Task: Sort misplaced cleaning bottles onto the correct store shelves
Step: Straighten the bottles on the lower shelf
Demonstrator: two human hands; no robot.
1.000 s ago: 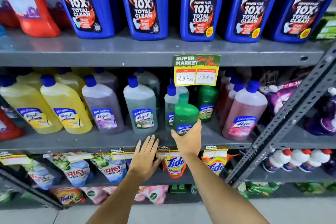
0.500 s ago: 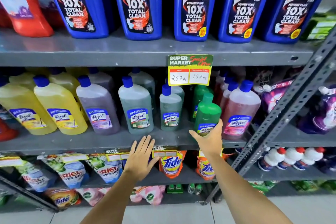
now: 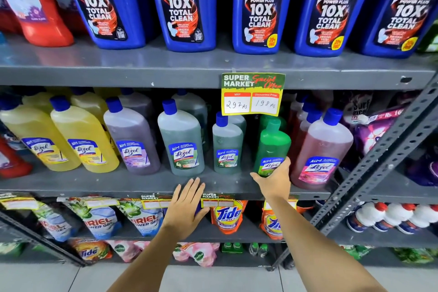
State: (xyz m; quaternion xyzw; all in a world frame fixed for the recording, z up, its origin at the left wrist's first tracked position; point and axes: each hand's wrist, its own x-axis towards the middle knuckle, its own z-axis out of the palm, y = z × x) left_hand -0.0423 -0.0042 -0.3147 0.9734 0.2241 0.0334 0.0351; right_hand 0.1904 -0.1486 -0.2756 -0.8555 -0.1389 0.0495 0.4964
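A small green Lizol bottle (image 3: pixel 272 147) stands on the middle shelf (image 3: pixel 132 182), between a small grey-green Lizol bottle (image 3: pixel 227 147) and a pink Lizol bottle (image 3: pixel 320 149). My right hand (image 3: pixel 273 180) grips its base, thumb on the left and fingers around the label. More green bottles stand behind it under the price tag (image 3: pixel 253 94). My left hand (image 3: pixel 187 206) is flat with fingers apart, resting on the shelf's front edge below a large grey-green Lizol bottle (image 3: pixel 182 142), holding nothing.
Blue Harpic bottles (image 3: pixel 260 5) line the top shelf, with red bottles (image 3: pixel 35 5) at the left. Yellow (image 3: pixel 83 135) and purple (image 3: pixel 132 137) Lizol bottles fill the middle shelf's left. Tide (image 3: pixel 226 216) and Ariel (image 3: pixel 99 220) pouches hang below. A slanted metal brace (image 3: pixel 379 156) crosses at right.
My right hand carried the green bottle rightward from in front of the small grey-green bottle to the spot beside the pink one. My left hand stayed on the shelf edge.
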